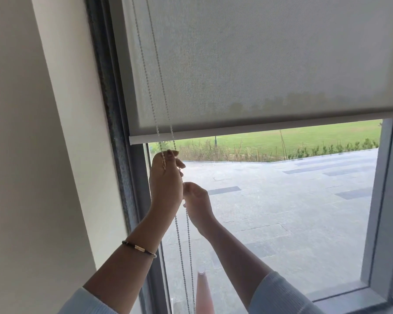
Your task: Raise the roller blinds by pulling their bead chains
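- The roller blind (259, 64) hangs part-raised: its bottom rail (236, 130) sits above the hands, and below it the window (281, 211) shows lawn and paving.
- The bead chain (156, 87) runs in two strands down the blind's left edge, past the hands towards the sill.
- The left hand (166, 180), higher, is closed around one strand just under the rail.
- The right hand (196, 200), just below and touching the left, pinches the other strand.
- Most of the pane above is covered, so I judge much pulling remains.
- Only this blind is in view; whether others need raising cannot be told.
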{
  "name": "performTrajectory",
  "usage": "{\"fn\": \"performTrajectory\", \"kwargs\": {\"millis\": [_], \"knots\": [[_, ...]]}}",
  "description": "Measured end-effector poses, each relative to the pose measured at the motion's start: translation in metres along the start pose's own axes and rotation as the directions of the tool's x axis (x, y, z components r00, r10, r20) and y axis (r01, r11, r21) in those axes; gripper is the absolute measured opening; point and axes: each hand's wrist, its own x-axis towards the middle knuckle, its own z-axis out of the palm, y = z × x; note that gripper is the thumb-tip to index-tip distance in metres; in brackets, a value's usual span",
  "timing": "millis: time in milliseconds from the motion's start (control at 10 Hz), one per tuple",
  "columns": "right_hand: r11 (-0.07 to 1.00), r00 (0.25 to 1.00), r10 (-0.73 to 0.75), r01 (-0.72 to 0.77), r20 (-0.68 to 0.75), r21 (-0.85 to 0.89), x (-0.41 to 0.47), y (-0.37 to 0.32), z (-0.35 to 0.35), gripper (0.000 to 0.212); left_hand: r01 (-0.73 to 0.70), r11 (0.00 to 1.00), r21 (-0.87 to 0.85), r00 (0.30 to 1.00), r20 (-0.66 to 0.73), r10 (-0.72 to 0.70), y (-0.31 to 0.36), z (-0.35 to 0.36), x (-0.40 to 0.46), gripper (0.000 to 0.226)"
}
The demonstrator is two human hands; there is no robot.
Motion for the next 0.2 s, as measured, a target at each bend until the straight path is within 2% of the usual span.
{"fn": "performTrajectory", "kwargs": {"millis": [100,200], "knots": [[0.990,0.998,-0.060,0.059,-0.003,-0.126,-0.007,-0.006,-0.005,0.022,-0.055,0.982,0.179,0.998,0.007,0.055,-0.002,0.006,-0.006,0.038],[0.983,0.996,-0.073,0.063,-0.053,-0.170,-0.007,-0.010,-0.016,0.030,-0.258,0.893,0.370,0.963,0.028,0.267,-0.006,0.014,-0.016,0.066]]}}
